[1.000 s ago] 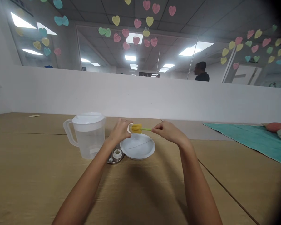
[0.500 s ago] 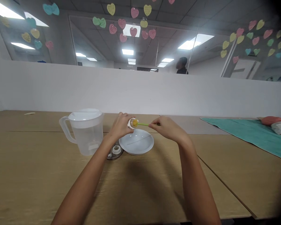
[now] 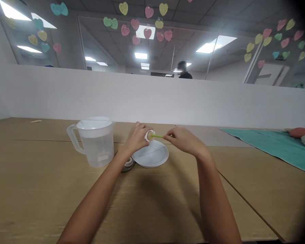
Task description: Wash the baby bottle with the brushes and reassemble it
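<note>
My left hand (image 3: 138, 137) is wrapped round a small white vessel (image 3: 146, 136), tipped on its side with its round mouth facing right. In my right hand (image 3: 181, 139) a thin green-handled brush (image 3: 157, 136) is pinched between thumb and fingers, and its yellowish head sits inside the mouth of the vessel. Both hands are held above a white dish (image 3: 152, 159) on the table. Partly covered by my left forearm, a small round metal tray (image 3: 129, 169) with a white ring-shaped piece (image 3: 128, 163) on it lies beside the dish.
A clear plastic pitcher (image 3: 98, 149) with a white lid stands left of my left arm. On the right lie a green cloth (image 3: 266, 142) and a reddish bundle (image 3: 301, 132). A low white wall (image 3: 142, 98) runs behind the table, with a person (image 3: 185, 71) beyond the glass.
The brush's yellow head has gone deeper into the white vessel. My left hand and the vessel have shifted slightly right. The person behind the glass has moved left.
</note>
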Demonstrator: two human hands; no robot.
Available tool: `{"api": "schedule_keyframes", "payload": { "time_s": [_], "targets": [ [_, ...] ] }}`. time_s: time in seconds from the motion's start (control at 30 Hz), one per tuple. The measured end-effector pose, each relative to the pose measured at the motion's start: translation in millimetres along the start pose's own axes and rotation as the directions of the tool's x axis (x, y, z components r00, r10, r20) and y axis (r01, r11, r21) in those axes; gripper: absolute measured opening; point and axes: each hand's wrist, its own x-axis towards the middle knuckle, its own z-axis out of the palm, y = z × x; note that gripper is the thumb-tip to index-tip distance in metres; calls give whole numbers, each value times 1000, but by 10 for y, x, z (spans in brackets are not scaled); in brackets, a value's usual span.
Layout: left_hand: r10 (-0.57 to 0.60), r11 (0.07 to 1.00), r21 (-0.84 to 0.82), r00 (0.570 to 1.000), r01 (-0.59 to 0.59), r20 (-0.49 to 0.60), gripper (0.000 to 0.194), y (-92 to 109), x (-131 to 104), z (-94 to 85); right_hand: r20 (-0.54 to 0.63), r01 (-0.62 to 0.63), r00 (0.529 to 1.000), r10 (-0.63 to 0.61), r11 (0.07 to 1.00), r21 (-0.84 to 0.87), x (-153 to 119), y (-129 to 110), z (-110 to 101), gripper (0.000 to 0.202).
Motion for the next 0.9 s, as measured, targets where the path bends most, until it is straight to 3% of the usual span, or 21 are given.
{"api": "schedule_keyframes", "payload": {
  "time_s": [0.2, 0.33, 0.4, 0.5, 0.63, 0.7, 0.77, 0.9],
  "targets": [
    [-38, 969, 242, 998, 49, -49, 45, -249, -73, 21, 17, -139, 990, 140, 989, -58, -366, 281, -534, 35],
    [46, 949, 312, 999, -47, 8, 44, -194, -78, 63, -96, -314, 948, 305, 943, -111, -348, 519, -606, 31],
    [39, 971, 237, 999, -39, 7, 47, -123, -59, 82, -78, -382, 924, 374, 915, -130, -215, 644, -502, 29],
    [-68, 995, -75, 997, 70, 33, 52, -31, -38, 42, 6, -476, 875, 484, 864, -161, 57, 834, -217, 28],
    [-167, 816, -527, 970, 237, 178, 69, 93, -51, -188, -106, -613, 783, 613, 730, -302, 367, 1045, 272, 29],
    [-151, 757, -591, 954, 280, 258, 73, 196, -67, -323, 18, -589, 780, 625, 743, -317, 451, 1111, 496, 31],
    [-95, 771, -575, 941, 275, 324, 75, 336, -86, -416, 150, -553, 774, 615, 773, -311, 489, 1147, 669, 26],
    [113, 872, -479, 909, 103, 401, 68, 697, -149, -408, 333, -473, 761, 557, 827, -303, 476, 1151, 853, 16]
  ]
}}
